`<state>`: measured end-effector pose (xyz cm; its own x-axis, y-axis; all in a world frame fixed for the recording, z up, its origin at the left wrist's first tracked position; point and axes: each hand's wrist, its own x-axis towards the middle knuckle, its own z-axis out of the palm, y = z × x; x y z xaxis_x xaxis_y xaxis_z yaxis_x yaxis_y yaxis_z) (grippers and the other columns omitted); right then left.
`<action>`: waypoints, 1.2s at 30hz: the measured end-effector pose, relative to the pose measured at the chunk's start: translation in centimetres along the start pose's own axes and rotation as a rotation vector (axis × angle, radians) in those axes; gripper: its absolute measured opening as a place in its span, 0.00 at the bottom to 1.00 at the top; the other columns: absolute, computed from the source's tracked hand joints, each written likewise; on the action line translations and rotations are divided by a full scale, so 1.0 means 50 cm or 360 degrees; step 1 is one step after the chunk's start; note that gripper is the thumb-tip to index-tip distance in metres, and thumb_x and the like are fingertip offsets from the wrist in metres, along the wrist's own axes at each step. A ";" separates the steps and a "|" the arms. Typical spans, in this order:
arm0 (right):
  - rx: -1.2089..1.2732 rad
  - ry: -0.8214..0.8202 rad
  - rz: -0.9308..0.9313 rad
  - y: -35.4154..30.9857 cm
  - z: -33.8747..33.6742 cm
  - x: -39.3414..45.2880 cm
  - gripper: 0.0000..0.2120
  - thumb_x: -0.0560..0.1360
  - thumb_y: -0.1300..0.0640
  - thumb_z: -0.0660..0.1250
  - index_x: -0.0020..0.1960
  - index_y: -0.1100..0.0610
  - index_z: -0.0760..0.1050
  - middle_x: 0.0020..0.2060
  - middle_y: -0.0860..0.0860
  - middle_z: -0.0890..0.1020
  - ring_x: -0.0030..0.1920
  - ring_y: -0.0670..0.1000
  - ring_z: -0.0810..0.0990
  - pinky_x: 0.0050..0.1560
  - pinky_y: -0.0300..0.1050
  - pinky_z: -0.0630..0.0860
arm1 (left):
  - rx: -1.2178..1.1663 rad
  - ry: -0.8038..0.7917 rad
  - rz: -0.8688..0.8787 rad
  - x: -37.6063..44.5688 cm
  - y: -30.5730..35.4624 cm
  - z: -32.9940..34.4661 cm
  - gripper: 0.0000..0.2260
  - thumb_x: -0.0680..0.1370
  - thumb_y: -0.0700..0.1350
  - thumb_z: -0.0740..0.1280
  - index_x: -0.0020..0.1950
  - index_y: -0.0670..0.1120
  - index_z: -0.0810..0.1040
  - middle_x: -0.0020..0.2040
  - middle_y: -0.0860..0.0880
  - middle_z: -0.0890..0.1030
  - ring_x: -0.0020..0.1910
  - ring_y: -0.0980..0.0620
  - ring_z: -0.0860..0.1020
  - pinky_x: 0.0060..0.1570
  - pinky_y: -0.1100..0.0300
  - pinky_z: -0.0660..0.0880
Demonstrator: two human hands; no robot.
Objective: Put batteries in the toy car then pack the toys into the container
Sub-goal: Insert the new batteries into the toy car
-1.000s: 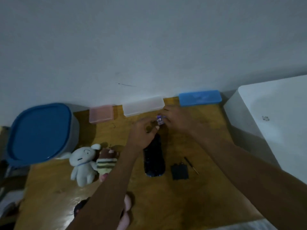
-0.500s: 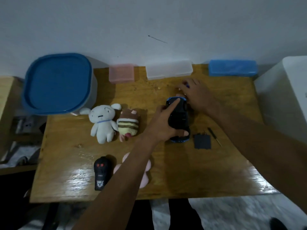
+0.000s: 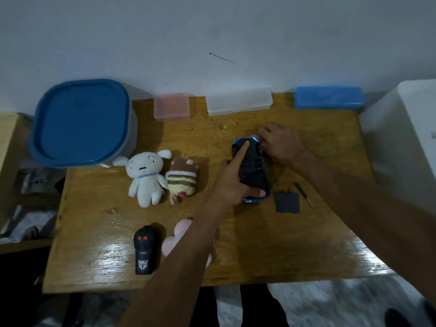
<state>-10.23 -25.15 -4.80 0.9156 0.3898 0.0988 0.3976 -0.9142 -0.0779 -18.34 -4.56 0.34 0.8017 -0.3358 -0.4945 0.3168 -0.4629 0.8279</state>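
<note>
A black and blue toy car (image 3: 254, 169) lies upside down on the wooden table (image 3: 259, 244). My left hand (image 3: 232, 178) grips its left side, forefinger stretched along the underside. My right hand (image 3: 282, 143) rests at the car's far right corner, fingers curled; any battery in it is hidden. The black battery cover (image 3: 287, 202) and a small screwdriver (image 3: 304, 195) lie right of the car. A white plush (image 3: 146, 176), a striped plush (image 3: 181, 182), a pink plush (image 3: 180, 236) partly under my left arm, and a black remote (image 3: 144, 250) lie to the left. The blue-lidded container (image 3: 82, 121) stands at the back left.
Three small plastic boxes line the wall: pink (image 3: 171, 106), clear (image 3: 239, 101) and blue (image 3: 328, 97). A white box (image 3: 405, 142) stands at the right edge of the table. A lower shelf with clutter (image 3: 30, 180) is left of the table.
A second ago both hands held a small battery above the car's far end. Now the left hand grips the car and the right rests at its far corner. My view tilted down.
</note>
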 end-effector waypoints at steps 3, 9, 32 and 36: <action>-0.0007 0.0049 -0.0002 -0.003 0.010 -0.004 0.18 0.81 0.47 0.56 0.46 0.58 0.78 0.38 0.56 0.80 0.32 0.58 0.78 0.28 0.42 0.65 | -0.0131 0.0059 0.0018 0.001 -0.010 -0.002 0.60 0.59 0.44 0.86 0.80 0.68 0.54 0.68 0.47 0.66 0.67 0.47 0.71 0.72 0.46 0.70; 0.0026 -0.0008 -0.0007 0.004 -0.012 -0.004 0.24 0.82 0.42 0.54 0.45 0.57 0.81 0.34 0.54 0.80 0.30 0.56 0.78 0.29 0.41 0.65 | -0.0255 0.0062 0.0072 -0.005 -0.019 -0.013 0.60 0.63 0.35 0.83 0.83 0.57 0.49 0.71 0.55 0.71 0.70 0.53 0.72 0.70 0.46 0.73; 0.0912 0.0316 0.0931 -0.197 -0.215 -0.009 0.32 0.82 0.36 0.53 0.27 0.55 0.69 0.21 0.51 0.70 0.21 0.47 0.69 0.23 0.35 0.62 | -0.0256 0.0002 0.0214 -0.057 0.043 -0.028 0.54 0.69 0.40 0.81 0.83 0.55 0.47 0.69 0.58 0.68 0.69 0.53 0.70 0.61 0.63 0.75; 0.0899 0.0394 0.0891 -0.203 -0.208 -0.018 0.33 0.80 0.34 0.54 0.28 0.58 0.70 0.22 0.52 0.71 0.23 0.51 0.72 0.24 0.39 0.64 | -0.0287 0.0013 0.0241 -0.063 0.035 -0.030 0.54 0.69 0.42 0.82 0.84 0.54 0.48 0.69 0.59 0.68 0.67 0.57 0.70 0.50 0.77 0.73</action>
<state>-15.71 -17.38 6.23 0.9735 -0.2020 0.1074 -0.0822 -0.7469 -0.6598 -19.55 -3.07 3.76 0.8509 -0.3830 -0.3595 0.2776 -0.2532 0.9267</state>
